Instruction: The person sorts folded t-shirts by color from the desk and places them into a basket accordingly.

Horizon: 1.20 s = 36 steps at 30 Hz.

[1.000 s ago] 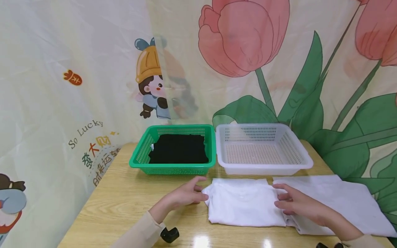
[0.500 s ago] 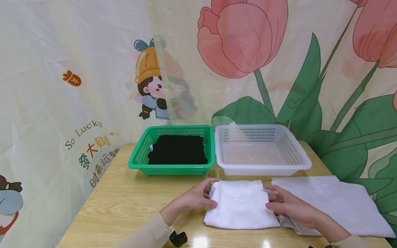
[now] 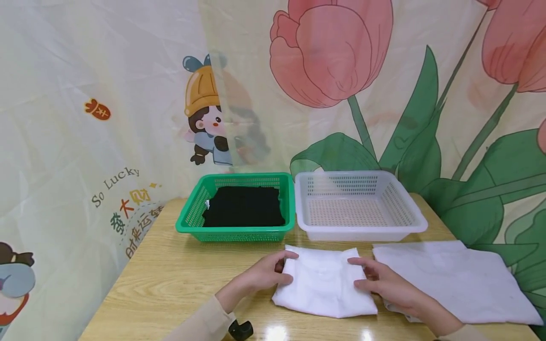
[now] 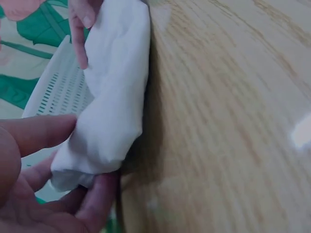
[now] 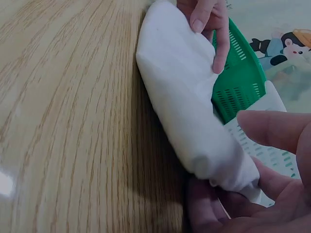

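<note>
A folded white shirt (image 3: 322, 284) lies near the front of the table, its sides drawn up a little. My left hand (image 3: 270, 272) holds its left side, thumb over the cloth and fingers tucked beneath, as the left wrist view shows on the shirt (image 4: 112, 97). On the opposite side, my right hand (image 3: 381, 282) holds the right edge the same way; in the right wrist view its fingers (image 5: 209, 204) go under the shirt (image 5: 180, 92) while the thumb is raised above it.
Behind stand a green basket (image 3: 234, 229) with folded black cloth (image 3: 243, 206) inside and a white basket (image 3: 360, 229) beside it. More white cloth (image 3: 460, 279) is spread flat at the right. A printed curtain (image 3: 141, 71) hangs behind the wooden table (image 3: 170, 274).
My hands have come closer together, the left moving right and the right moving left. Between them the shirt has narrowed and shifted slightly left, away from the cloth at the right.
</note>
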Available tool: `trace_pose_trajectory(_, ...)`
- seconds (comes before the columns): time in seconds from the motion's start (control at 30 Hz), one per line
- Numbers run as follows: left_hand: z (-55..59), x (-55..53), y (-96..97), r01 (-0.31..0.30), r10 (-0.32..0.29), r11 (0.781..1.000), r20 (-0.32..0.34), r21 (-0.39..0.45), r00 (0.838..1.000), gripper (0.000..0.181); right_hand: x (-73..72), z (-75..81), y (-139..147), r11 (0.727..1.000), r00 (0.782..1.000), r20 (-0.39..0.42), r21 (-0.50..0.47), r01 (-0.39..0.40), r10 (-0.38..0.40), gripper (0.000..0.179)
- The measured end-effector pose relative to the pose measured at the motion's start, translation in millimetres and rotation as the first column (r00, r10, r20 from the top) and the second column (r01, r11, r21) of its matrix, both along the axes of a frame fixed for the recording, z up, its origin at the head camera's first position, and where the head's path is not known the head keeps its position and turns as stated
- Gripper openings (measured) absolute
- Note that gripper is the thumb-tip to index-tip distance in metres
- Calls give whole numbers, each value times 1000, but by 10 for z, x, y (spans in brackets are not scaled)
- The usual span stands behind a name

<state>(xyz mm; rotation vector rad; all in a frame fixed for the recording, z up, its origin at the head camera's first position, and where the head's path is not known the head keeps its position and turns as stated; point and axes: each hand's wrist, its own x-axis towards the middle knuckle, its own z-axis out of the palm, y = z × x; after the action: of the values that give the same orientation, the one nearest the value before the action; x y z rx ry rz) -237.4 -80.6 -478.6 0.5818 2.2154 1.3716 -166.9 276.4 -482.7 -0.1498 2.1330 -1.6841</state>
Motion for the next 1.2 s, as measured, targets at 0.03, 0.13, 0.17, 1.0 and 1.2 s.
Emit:
trace_pose_trajectory(0.03, 16, 5, -11, 2, -2, 1000, 2, -12, 1000, 57, 0, -1, -16, 1000, 1000, -19, 7, -3, 3, 71)
trace_pose_trajectory(0.13, 62, 11, -34, 10, -9, 999, 21, -38, 1000, 63, 5, 2, -45, 1000, 999, -37, -15, -20, 19, 77)
trace_pose_trajectory(0.17, 70, 8, -38, 11, -10, 999, 26, -42, 1000, 65, 10, 4, -52, 1000, 999, -31, -18, -14, 14, 79)
trace_pose_trajectory(1.0, 40, 59, 85, -94, 80, 989, 121, 118, 989, 78, 15, -15, 47, 993, 992, -50, 18, 118, -117, 86)
trace_pose_trajectory(1.2, 143, 114, 192, -81, 48, 974, 158, 211, 986, 79, 85, 104, 198, 994, 993, -46, 7, 105, -105, 87)
